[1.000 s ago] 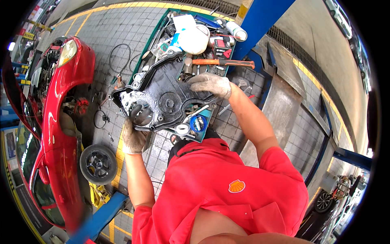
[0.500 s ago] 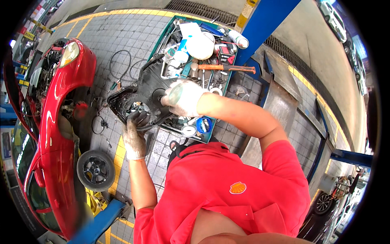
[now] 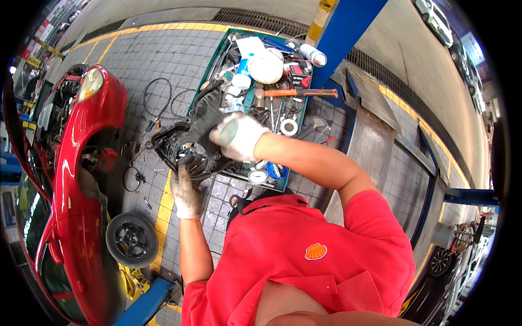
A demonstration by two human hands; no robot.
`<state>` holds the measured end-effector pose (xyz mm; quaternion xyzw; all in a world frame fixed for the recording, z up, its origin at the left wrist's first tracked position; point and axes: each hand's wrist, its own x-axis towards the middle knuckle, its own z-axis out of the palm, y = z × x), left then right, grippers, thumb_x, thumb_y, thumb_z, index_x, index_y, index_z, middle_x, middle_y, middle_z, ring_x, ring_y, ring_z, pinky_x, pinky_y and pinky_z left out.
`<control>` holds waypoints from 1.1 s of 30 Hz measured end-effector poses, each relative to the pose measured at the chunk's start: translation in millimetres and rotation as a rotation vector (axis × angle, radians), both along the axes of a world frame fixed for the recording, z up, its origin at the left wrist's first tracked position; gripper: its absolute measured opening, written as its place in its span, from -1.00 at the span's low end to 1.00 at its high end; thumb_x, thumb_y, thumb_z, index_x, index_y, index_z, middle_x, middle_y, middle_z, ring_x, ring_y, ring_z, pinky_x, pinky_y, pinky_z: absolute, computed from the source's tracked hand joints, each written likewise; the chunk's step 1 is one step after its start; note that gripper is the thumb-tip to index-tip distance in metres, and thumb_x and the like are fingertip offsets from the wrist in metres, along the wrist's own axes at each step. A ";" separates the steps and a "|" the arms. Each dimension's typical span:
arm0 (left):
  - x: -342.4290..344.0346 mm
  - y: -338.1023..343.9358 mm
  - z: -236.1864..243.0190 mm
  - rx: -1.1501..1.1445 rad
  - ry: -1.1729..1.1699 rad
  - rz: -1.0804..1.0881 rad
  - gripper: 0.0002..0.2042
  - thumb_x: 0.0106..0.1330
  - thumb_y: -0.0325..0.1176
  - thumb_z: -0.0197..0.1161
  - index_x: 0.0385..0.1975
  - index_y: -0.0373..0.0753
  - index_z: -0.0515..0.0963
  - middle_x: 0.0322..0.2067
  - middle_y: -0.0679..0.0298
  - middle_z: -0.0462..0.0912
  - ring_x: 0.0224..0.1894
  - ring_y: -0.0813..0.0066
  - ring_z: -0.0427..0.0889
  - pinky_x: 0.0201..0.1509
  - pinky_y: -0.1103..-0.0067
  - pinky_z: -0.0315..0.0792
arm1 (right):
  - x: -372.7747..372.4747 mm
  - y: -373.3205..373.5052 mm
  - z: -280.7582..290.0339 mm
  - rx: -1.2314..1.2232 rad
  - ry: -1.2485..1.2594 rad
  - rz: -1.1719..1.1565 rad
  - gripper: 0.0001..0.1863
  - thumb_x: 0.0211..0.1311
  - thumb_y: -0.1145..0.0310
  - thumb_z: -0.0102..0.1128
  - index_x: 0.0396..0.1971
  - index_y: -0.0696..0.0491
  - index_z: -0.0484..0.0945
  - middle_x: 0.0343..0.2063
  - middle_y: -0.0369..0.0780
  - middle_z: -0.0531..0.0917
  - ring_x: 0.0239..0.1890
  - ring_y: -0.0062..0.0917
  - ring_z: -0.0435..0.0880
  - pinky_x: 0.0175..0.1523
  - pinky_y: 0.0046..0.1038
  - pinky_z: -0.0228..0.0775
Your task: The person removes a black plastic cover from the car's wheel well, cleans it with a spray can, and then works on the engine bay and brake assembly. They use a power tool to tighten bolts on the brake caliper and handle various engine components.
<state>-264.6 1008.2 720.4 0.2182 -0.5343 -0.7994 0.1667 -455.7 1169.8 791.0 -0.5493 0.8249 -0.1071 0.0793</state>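
A dark, dirty cover-like housing (image 3: 204, 122) with a raised rim lies tilted over the left side of the tool cart. My left hand (image 3: 187, 190), in a white glove with blackened fingers, grips its near left edge. Over the housing's right part is my right hand (image 3: 237, 136), in a white glove with a greenish patch on its back. The right fingers are curled and slightly blurred; anything inside them is hidden. Beside that hand lie a white tape roll (image 3: 289, 126) and an orange-handled hammer (image 3: 296, 93).
The green cart (image 3: 213, 68) is crowded with tools, spray cans and a round white lid (image 3: 265, 66). A red car (image 3: 76, 179) with its hood up stands at left, with a loose wheel (image 3: 132, 240) near it. A blue lift post (image 3: 348, 35) rises behind the cart.
The right hand has shifted slightly left and down over the housing. The left hand keeps its hold at the edge. The whole view has tilted a little.
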 end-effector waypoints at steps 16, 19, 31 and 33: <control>-9.4 0.9 -28.0 0.278 0.088 0.269 -0.40 0.52 0.11 0.22 0.25 -0.32 0.46 0.09 0.02 0.63 0.13 0.16 0.66 0.21 0.21 0.64 | -169.2 314.3 -63.7 -0.352 -0.068 -1.106 -0.27 0.17 0.25 0.40 0.38 0.04 0.44 0.28 0.02 0.58 0.33 -0.13 0.55 0.43 -0.22 0.39; -8.0 11.1 -16.8 0.257 0.065 0.353 -0.45 0.59 0.02 0.16 0.28 -0.38 0.44 0.18 0.04 0.60 0.14 0.23 0.67 0.15 0.33 0.70 | -220.6 311.9 -90.0 -0.301 0.092 -1.025 -0.06 0.09 0.28 0.50 0.50 -0.02 0.25 0.44 0.03 0.37 0.43 -0.05 0.42 0.48 -0.17 0.34; 26.1 39.3 3.4 0.129 0.047 0.569 -0.39 0.57 0.11 0.15 0.35 -0.28 0.38 0.30 0.10 0.49 0.32 0.22 0.51 0.35 0.20 0.51 | -324.9 272.8 -93.6 -0.494 0.032 -0.708 -0.35 0.03 0.29 0.51 0.17 0.10 0.55 0.00 0.00 0.73 0.09 -0.04 0.72 0.20 -0.20 0.58; 22.4 43.4 5.8 0.114 0.067 0.586 -0.40 0.57 0.12 0.13 0.36 -0.24 0.38 0.29 0.10 0.50 0.33 0.18 0.50 0.38 0.15 0.45 | -316.6 274.5 -90.3 -0.895 0.078 -0.881 -0.38 0.05 0.21 0.54 0.10 0.12 0.55 -0.09 -0.04 0.75 -0.01 -0.21 0.76 0.14 -0.27 0.59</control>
